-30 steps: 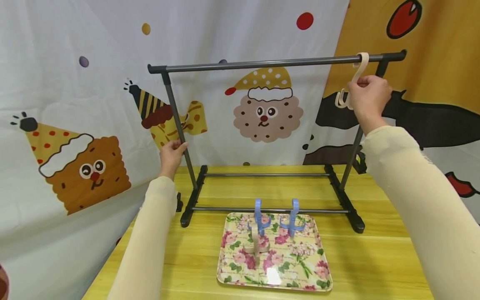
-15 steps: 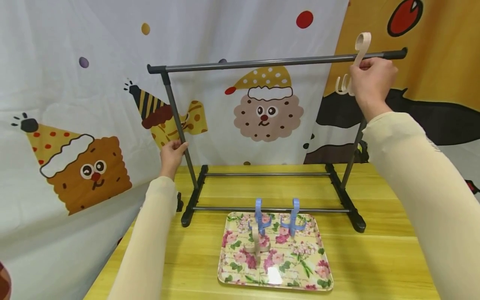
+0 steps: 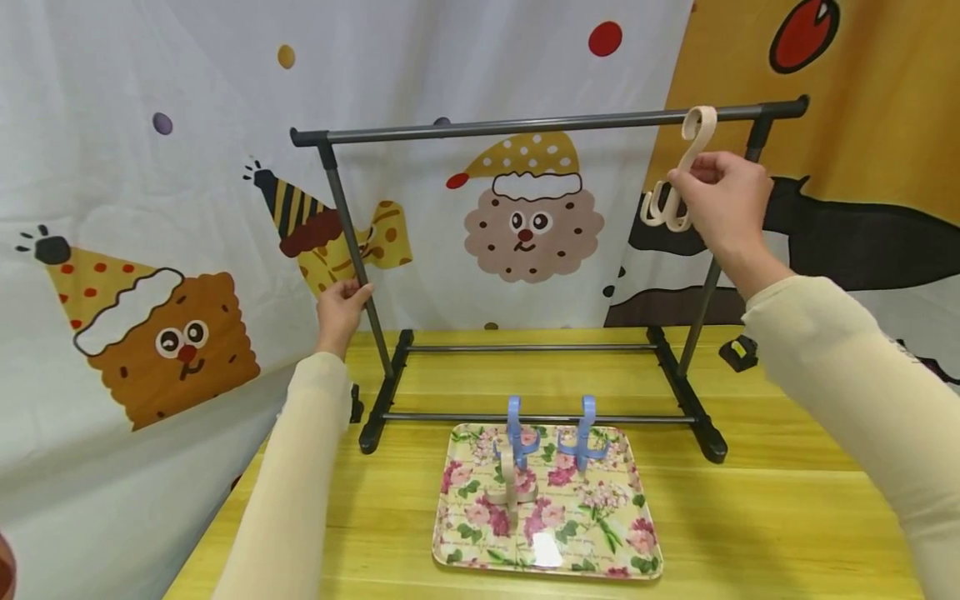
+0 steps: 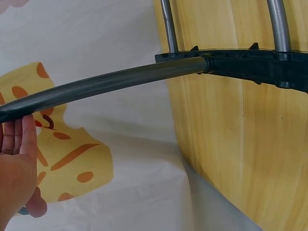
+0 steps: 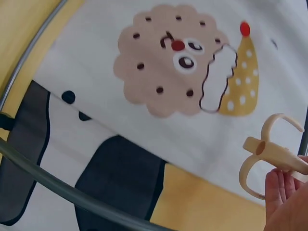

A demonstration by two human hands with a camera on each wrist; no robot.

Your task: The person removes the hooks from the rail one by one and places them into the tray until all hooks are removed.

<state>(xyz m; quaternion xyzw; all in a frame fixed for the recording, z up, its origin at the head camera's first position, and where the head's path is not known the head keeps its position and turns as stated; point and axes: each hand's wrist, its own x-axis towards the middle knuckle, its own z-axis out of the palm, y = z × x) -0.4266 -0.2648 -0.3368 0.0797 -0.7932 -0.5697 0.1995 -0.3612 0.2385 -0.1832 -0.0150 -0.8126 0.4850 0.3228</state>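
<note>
In the head view, my right hand (image 3: pixel 727 200) pinches a beige S-shaped hook (image 3: pixel 693 150) with several upturned prongs at its lower end. The hook's curved top overlaps the rack's top bar (image 3: pixel 525 127) near its right end. In the right wrist view the same beige hook (image 5: pixel 274 153) shows its prongs, fingers (image 5: pixel 273 188) against its stem. My left hand (image 3: pixel 341 315) is at the left upright of the dark metal rack. Seen from the left wrist, its straight fingers (image 4: pixel 28 134) touch the upright (image 4: pixel 120 82), with the thumb apart from it.
A floral tray (image 3: pixel 600 542) lies in front of the rack on the wooden table (image 3: pixel 765 533). Two blue hooks (image 3: pixel 514 429) and another beige hook (image 3: pixel 512 492) stand on it. A small black object (image 3: pixel 738 353) is right of the rack. A cartoon-print curtain (image 3: pixel 480 50) hangs behind.
My right hand has lifted the beige hook up off the top bar, then brought it lower and leftward in front of the bar. The left hand has stayed at the upright.
</note>
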